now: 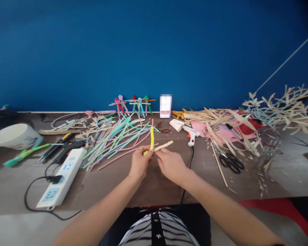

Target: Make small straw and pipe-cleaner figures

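Note:
My left hand (140, 160) is closed around a bright yellow pipe cleaner (152, 136), which stands up from the fingers with a short end showing below. My right hand (170, 164) pinches a cream pipe cleaner (164, 146) that slants up to the right. Both hands meet above the near middle of the table, and the two pipe cleaners come together between the fingertips. How they join there is hidden by the fingers. Just beyond lies a heap of pastel pipe cleaners (118, 136). At the back, several small pipe-cleaner figures (133, 104) stand by the blue wall.
A white power strip (64, 177) with a plugged-in black cord lies at left, near a black glue gun (66, 150) and a white bowl (15, 136). Rightward are a white glue gun (192, 135), black scissors (232, 161), dried husk strips (215, 118) and a wooden stick (219, 165).

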Available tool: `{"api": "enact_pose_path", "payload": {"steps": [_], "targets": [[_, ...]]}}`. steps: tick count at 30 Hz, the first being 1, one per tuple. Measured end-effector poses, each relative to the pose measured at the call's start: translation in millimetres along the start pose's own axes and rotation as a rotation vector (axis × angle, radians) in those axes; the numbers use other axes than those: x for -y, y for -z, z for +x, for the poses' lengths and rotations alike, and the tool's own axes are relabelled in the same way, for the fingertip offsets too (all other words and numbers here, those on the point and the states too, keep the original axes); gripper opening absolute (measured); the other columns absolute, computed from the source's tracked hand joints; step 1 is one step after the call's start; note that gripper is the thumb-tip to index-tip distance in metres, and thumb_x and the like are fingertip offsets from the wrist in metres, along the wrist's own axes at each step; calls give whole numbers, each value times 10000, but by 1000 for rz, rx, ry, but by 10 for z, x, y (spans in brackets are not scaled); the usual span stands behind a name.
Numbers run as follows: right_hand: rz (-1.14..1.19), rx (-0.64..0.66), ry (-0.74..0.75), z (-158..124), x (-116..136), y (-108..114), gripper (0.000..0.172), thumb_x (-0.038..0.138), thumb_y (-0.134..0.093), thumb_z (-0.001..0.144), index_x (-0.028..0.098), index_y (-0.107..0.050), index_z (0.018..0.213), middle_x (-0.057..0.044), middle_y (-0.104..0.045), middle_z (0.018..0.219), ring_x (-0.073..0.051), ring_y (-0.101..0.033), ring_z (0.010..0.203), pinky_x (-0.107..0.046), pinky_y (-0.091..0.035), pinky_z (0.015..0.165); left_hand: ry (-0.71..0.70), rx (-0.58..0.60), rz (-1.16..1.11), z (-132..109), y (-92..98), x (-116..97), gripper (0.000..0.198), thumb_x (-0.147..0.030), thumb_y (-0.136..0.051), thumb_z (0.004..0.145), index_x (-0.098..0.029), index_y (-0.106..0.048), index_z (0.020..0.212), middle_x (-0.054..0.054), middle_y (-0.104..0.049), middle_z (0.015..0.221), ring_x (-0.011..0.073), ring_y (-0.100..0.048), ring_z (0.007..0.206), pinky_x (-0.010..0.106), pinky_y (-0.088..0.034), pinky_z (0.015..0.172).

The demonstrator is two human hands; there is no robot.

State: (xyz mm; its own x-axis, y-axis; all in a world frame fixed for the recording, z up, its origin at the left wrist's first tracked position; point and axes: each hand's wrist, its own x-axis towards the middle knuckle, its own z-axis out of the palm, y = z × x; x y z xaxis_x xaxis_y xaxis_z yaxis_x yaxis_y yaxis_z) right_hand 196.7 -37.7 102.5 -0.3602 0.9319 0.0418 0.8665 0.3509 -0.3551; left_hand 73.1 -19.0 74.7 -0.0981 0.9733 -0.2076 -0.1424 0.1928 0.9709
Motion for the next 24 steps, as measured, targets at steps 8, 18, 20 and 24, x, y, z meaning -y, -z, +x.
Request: {"api": "enact_pose_path", "payload": {"steps": [8, 18, 20, 24], "targets": [[-128, 6, 17, 31, 33, 93, 201, 227, -372, 834, 197, -561, 894, -44, -552, 898, -153, -553, 686, -264, -377, 612, -36, 145, 167, 7, 50, 1, 80, -183, -590, 574, -136, -556, 629, -23, -541, 542, 81, -474, 481, 169, -352, 422], [142, -38, 53, 106, -112, 160, 174, 274, -460, 807, 230, -627, 831, -5, -597, 854, -119, -534, 751, -220, -328, 619, 258, 414, -107, 52, 244, -132, 169, -192, -621, 590, -105, -621, 735, 54, -604, 702, 122, -560, 650, 194, -467, 516], [187, -25, 37, 128, -142, 152, 166, 286, -486, 786, 224, -640, 788, -3, -613, 812, -120, -532, 718, -216, -316, 587, 286, 442, -104, 61, 258, -134, 184, -165, -640, 572, -102, -628, 745, 56, -613, 701, 115, -564, 645, 189, -469, 532], [394, 107, -31, 197, -228, 114, 186, 315, -526, 740, 177, -650, 747, -12, -630, 700, -116, -530, 629, -207, -314, 531, 287, 478, -97, 63, 275, -105, 174, -148, -659, 564, -100, -626, 729, 45, -627, 674, 98, -574, 616, 181, -466, 569]]}}
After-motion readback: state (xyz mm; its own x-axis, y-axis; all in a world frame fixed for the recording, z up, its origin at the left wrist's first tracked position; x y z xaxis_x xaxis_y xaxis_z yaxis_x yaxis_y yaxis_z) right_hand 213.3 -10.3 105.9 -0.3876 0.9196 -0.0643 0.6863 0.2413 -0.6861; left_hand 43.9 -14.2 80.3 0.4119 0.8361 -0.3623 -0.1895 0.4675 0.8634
